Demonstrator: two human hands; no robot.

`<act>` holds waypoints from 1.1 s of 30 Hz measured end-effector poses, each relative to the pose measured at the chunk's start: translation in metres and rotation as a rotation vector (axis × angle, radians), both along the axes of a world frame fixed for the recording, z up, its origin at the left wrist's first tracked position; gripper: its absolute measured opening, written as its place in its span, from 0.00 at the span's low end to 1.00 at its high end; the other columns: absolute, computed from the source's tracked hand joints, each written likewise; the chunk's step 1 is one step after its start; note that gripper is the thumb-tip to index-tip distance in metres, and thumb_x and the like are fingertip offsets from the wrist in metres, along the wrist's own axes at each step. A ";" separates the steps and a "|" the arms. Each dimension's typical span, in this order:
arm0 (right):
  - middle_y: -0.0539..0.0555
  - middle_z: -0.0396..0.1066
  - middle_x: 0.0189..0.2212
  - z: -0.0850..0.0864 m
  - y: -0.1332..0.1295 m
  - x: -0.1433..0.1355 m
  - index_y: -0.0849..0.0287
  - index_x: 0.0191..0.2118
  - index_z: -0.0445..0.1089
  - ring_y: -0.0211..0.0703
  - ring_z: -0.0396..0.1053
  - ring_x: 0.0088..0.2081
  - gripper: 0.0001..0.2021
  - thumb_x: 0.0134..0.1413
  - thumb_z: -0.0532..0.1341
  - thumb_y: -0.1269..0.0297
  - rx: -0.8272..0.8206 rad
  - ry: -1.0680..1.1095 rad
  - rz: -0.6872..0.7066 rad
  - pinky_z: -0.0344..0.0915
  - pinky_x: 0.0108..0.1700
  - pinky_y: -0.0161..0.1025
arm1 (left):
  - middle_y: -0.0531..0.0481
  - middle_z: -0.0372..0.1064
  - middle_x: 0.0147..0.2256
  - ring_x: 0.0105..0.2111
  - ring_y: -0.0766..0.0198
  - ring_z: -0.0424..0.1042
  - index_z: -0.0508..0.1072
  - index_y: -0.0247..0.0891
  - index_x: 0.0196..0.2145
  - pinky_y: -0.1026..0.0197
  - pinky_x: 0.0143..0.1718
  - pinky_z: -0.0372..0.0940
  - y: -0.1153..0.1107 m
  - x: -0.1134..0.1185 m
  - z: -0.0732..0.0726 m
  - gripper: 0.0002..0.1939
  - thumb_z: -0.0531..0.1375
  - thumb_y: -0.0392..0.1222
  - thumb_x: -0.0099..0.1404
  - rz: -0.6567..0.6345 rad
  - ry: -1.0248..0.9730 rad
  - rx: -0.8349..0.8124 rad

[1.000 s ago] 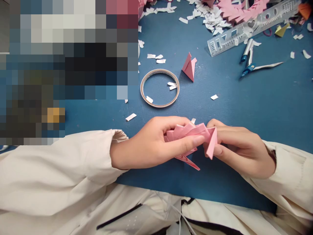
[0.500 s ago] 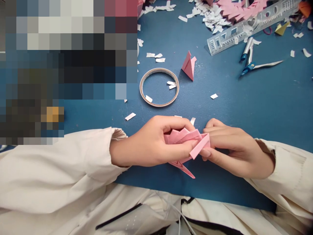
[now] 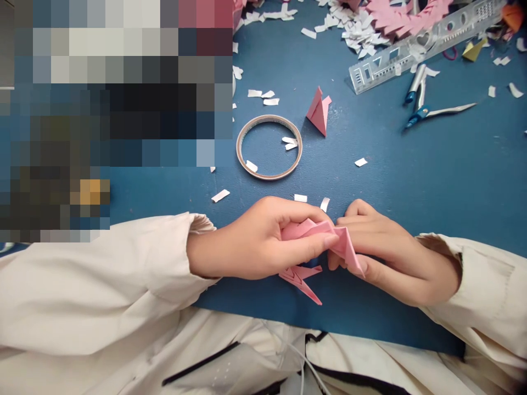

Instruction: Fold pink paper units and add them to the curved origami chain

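A folded pink paper piece (image 3: 301, 277) made of several interlocked parts is between my hands near the table's front edge. My left hand (image 3: 269, 238) wraps round it, thumb pressed on top and fingers curled behind. My right hand (image 3: 381, 247) pinches its right end, with the thumb against a pointed flap; some of its fingertips are hidden behind the paper. Beyond the hands, a single pink folded piece (image 3: 319, 114) stands apart, just right of a thin tape ring (image 3: 240, 147).
White paper scraps (image 3: 361, 162) dot the blue table (image 3: 411, 186). A clear ruler (image 3: 362, 77), a compass (image 3: 420, 112), a yellow folded piece (image 3: 473, 50) and a pink paper ring (image 3: 387, 19) lie at the back right. The upper left is pixelated.
The right-end flap has turned from pointing down-left to pointing down-right. My right thumb has shifted right along it, and the lower pink points have spread apart below my left hand.
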State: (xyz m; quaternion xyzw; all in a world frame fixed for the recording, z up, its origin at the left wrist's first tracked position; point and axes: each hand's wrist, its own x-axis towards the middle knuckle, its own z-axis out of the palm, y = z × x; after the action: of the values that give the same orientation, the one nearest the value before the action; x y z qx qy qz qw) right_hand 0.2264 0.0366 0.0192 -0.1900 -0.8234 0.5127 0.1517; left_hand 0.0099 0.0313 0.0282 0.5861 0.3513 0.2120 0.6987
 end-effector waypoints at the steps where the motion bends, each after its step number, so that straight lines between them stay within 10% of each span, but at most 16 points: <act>1: 0.46 0.64 0.24 0.000 0.000 0.000 0.57 0.35 0.62 0.34 0.57 0.26 0.15 0.71 0.44 0.59 -0.008 -0.008 -0.008 0.48 0.36 0.41 | 0.53 0.74 0.29 0.28 0.68 0.75 0.74 0.36 0.31 0.68 0.31 0.73 0.000 0.000 0.000 0.08 0.57 0.38 0.67 0.003 -0.003 -0.025; 23: 0.46 0.64 0.20 0.003 0.003 0.001 0.59 0.30 0.63 0.32 0.56 0.23 0.10 0.63 0.53 0.73 -0.008 0.011 -0.103 0.54 0.33 0.38 | 0.46 0.73 0.35 0.31 0.64 0.74 0.73 0.32 0.41 0.63 0.33 0.74 0.004 -0.006 0.005 0.13 0.51 0.40 0.71 -0.128 -0.107 -0.267; 28: 0.47 0.64 0.20 0.000 0.000 0.002 0.58 0.26 0.57 0.31 0.56 0.22 0.12 0.61 0.54 0.75 0.031 0.079 -0.120 0.56 0.32 0.38 | 0.53 0.69 0.26 0.26 0.71 0.70 0.73 0.32 0.41 0.73 0.27 0.68 0.001 -0.005 0.001 0.09 0.55 0.37 0.69 -0.109 -0.063 -0.072; 33: 0.46 0.59 0.20 -0.003 -0.007 0.002 0.56 0.30 0.57 0.34 0.58 0.23 0.09 0.59 0.58 0.71 0.064 0.088 -0.371 0.57 0.26 0.36 | 0.54 0.66 0.25 0.25 0.72 0.68 0.72 0.31 0.39 0.74 0.28 0.68 -0.001 -0.004 0.000 0.09 0.53 0.36 0.70 -0.106 -0.026 -0.098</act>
State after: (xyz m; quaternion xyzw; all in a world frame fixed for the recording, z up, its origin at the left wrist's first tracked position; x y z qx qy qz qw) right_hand 0.2283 0.0299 0.0162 -0.3109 -0.7828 0.4572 0.2856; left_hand 0.0055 0.0304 0.0279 0.5661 0.3206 0.1649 0.7413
